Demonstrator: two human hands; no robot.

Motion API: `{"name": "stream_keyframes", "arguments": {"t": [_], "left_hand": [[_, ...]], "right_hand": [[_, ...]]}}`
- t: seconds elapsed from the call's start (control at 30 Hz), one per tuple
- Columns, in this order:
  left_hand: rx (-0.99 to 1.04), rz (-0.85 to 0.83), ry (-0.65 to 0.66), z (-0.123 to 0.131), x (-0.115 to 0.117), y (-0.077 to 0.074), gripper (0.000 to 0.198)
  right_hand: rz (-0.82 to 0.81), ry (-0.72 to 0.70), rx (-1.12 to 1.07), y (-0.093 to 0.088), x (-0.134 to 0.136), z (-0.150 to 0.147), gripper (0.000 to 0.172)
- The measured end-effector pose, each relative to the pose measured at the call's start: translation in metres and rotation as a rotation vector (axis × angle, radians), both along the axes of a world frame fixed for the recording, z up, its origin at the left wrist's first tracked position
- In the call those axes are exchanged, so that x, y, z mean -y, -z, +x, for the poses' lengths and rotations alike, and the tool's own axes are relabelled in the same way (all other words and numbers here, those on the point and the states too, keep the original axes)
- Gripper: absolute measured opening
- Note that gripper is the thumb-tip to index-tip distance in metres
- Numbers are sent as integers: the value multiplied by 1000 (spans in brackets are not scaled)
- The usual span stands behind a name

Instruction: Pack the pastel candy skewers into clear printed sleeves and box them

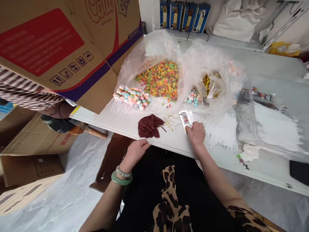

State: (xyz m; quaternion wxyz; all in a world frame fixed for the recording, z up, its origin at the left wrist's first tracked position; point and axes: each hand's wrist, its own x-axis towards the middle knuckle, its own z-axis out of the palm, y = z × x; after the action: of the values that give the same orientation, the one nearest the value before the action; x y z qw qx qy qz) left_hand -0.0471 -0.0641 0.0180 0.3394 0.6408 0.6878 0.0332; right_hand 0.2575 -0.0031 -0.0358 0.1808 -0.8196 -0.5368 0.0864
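My right hand (196, 134) is at the lower right edge of a small white packet with a printed label (186, 119), thumb and fingers closed on its corner. At the table's front edge my left hand (137, 150) has its fingers drawn together; whatever they may pinch is too small to make out. Just beyond it lies a crumpled dark brown cloth (150, 125). Between the cloth and the packet are several loose gold twist ties (170, 122). White thin sticks (222, 130) lie in a pile to the right of my right hand.
Behind are a clear bag of colourful ring-shaped candies (164, 79), pastel candies on sticks (132, 96) and another clear bag with pastel pieces (193, 97). A large carton (72, 42) stands left. More sticks (277, 125) lie under clear plastic at right. Blue boxes (189, 17) line the back.
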Motion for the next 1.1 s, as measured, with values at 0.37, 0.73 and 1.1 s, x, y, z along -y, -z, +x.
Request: {"name": "stream_keyframes", "arguments": {"t": [0.37,0.73,1.1], "left_hand": [[800,-167,-43,114,-49,33,18],[1093,-222,-267,154,-54,19,34],[1290,-225,-757,94,-62,23,41]], "right_hand": [[111,153,-416,2,-4,28,31],[104,-127,-1259,-17,28,-14,53],[69,-370,-149,-20,-49,3,32]]}}
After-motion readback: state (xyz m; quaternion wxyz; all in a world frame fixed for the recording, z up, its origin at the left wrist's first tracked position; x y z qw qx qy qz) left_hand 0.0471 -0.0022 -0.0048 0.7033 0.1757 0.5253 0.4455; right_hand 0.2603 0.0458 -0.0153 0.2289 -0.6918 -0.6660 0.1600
